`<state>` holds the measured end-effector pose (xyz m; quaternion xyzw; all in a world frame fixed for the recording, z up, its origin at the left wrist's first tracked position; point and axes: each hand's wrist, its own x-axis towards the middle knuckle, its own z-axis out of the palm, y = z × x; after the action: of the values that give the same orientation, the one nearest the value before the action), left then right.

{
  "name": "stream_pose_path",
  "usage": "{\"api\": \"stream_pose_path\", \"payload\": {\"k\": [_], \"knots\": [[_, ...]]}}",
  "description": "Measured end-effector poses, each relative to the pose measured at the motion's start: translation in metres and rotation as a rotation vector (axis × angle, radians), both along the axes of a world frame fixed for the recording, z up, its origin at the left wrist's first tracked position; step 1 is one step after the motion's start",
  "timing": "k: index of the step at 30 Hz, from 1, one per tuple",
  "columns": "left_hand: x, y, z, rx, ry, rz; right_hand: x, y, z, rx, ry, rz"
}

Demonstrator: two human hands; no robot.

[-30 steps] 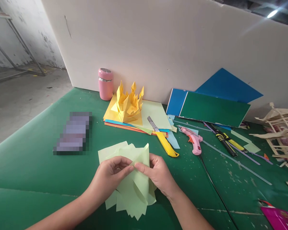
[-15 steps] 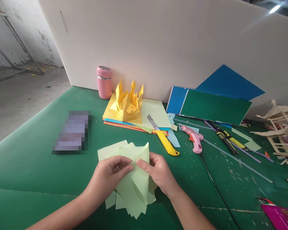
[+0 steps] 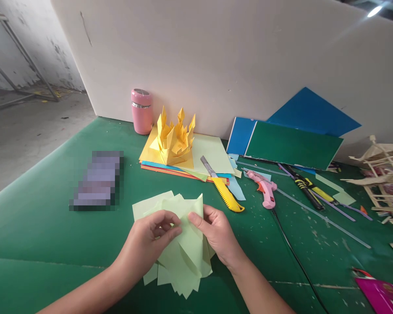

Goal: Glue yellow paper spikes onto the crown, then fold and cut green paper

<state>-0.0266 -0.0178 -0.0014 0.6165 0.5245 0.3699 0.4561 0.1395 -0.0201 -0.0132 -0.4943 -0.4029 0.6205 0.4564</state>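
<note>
Several pale green sheets of paper [image 3: 183, 257] lie fanned out in a loose pile at the front of the table, one on top curled up. My right hand [image 3: 218, 231] grips the curled sheet at its right edge, the thumb on its face and the other fingers behind. From the left, my left hand [image 3: 157, 231] meets the same sheet, thumb and fingertips pinched together at its surface; how much paper is between them is partly hidden. Beyond the hands a yellow utility knife [image 3: 227, 194] rests with its blade out.
A folded yellow paper crown [image 3: 175, 146] sits on stacked coloured paper [image 3: 212, 152], by a pink flask [image 3: 142, 112]. To the right are a pink glue gun [image 3: 265, 189] with its cord, glue sticks [image 3: 327, 220] and blue-green boards [image 3: 294, 144]. A blurred-out rectangular object [image 3: 96, 181] lies left.
Hardly anything differs. My right thumb has shifted up slightly on the sheet, and the view has moved a touch.
</note>
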Motion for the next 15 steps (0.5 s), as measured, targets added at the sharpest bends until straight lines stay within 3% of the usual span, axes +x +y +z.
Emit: {"api": "stream_pose_path", "payload": {"k": [15], "knots": [[-0.002, 0.001, -0.002, 0.148, 0.03, -0.131, -0.0015, -0.0011, -0.0015, 0.02, -0.02, 0.013]]}}
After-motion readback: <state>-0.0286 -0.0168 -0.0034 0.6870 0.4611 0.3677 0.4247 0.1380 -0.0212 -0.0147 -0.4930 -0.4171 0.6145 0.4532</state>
